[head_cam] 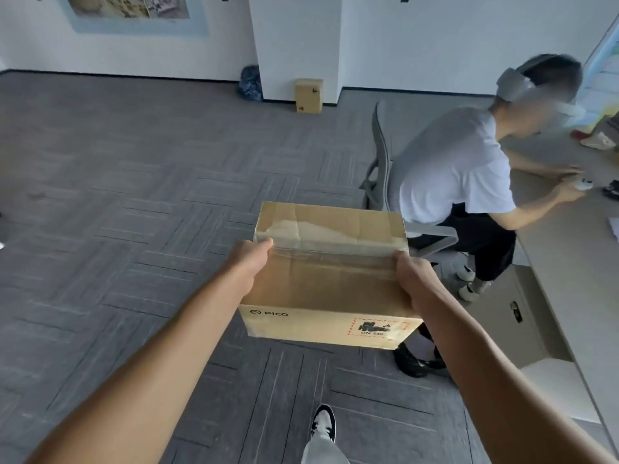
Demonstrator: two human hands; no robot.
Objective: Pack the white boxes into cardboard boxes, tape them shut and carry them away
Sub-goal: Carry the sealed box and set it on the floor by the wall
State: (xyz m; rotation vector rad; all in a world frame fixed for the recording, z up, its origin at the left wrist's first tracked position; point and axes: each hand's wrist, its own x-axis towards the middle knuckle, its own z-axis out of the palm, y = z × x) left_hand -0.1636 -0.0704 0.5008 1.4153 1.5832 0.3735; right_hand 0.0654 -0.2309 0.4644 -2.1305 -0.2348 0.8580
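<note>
1. Taped cardboard box (330, 279) held in the air over the grey carpet floor (134, 195).
2. Left hand (249, 262) grips its left side.
3. Right hand (413, 279) grips its right side.

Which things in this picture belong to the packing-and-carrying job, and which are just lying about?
Job:
taped cardboard box
left hand and right hand, gripping its sides

Lying about:
small cardboard box by the wall
dark bag
office chair
desk
</note>
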